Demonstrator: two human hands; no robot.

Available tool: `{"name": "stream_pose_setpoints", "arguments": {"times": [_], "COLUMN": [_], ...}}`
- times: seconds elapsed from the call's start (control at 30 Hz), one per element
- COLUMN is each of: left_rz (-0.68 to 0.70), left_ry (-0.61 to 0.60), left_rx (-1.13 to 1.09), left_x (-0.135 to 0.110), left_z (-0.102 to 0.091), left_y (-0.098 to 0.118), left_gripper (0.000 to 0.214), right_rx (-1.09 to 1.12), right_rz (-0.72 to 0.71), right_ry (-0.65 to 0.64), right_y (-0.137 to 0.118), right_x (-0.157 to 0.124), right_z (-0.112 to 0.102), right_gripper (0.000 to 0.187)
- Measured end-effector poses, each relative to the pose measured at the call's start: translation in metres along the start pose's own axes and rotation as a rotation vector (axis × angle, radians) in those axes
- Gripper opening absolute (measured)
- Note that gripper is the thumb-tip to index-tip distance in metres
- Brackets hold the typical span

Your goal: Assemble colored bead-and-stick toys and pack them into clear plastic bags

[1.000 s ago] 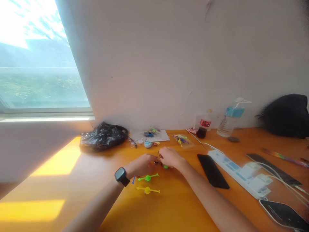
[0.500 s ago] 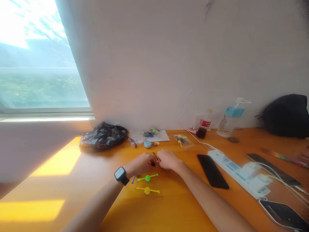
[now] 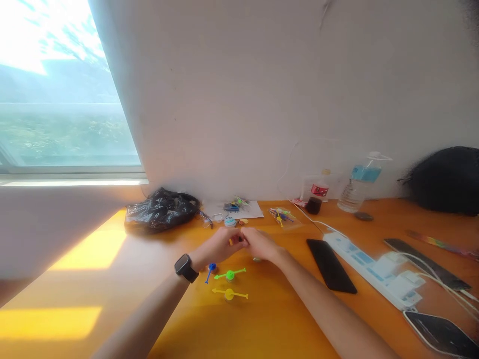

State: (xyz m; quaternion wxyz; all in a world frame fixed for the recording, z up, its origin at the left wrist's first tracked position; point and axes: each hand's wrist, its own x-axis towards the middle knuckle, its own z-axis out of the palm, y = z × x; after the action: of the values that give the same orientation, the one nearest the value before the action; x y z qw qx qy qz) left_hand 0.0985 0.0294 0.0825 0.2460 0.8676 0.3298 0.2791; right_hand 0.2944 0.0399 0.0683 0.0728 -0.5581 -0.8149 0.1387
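Note:
My left hand (image 3: 220, 247), with a black watch (image 3: 185, 268) on its wrist, and my right hand (image 3: 260, 245) meet fingertip to fingertip over the orange table (image 3: 262, 319). Both are closed in a pinch on a tiny piece between them, too small to name. Just in front of them lie a green arrow stick with a round hub (image 3: 229, 274), a yellow one (image 3: 229, 294) and a small blue one (image 3: 210, 269). A little green piece (image 3: 256, 259) shows under my right hand.
A black plastic bag (image 3: 160, 212), a paper with small coloured parts (image 3: 234, 208) and a clear packet of sticks (image 3: 281, 216) lie by the wall. To the right are two bottles (image 3: 358, 183), a black phone (image 3: 331, 265), a white power strip (image 3: 374, 271) and another phone (image 3: 439, 332).
Both hands have moved slightly away from me and closed tighter together. The dark thin piece seen between them earlier is hidden. The blue stick is uncovered beside my left wrist.

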Motion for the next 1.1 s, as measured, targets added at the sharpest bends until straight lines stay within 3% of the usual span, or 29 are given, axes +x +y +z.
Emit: {"name": "stream_pose_setpoints", "arguments": {"times": [0.23,0.4,0.6,0.83,1.1], "left_rz": [0.018,0.051,0.06,-0.015,0.049], "left_ry": [0.053,0.203,0.236,0.265,0.255], "left_rx": [-0.008,0.108,0.142,0.079,0.061], "left_x": [0.002,0.0,-0.001,-0.001,-0.003], "left_z": [-0.003,-0.014,-0.017,-0.016,-0.023], "left_y": [-0.005,0.001,0.008,0.008,0.01], "left_gripper": [0.027,0.028,0.018,0.011,0.023], "right_rx": [0.28,0.577,0.797,0.787,0.876], "right_rz": [-0.208,-0.294,-0.26,-0.39,-0.357], "right_ry": [0.236,0.15,0.016,0.173,0.042], "right_y": [0.0,-0.004,-0.009,-0.02,-0.02], "right_x": [0.006,0.006,0.0,-0.002,-0.002], "right_z": [-0.005,-0.019,-0.03,-0.022,-0.022], "right_gripper": [0.022,0.025,0.03,0.045,0.035]}}
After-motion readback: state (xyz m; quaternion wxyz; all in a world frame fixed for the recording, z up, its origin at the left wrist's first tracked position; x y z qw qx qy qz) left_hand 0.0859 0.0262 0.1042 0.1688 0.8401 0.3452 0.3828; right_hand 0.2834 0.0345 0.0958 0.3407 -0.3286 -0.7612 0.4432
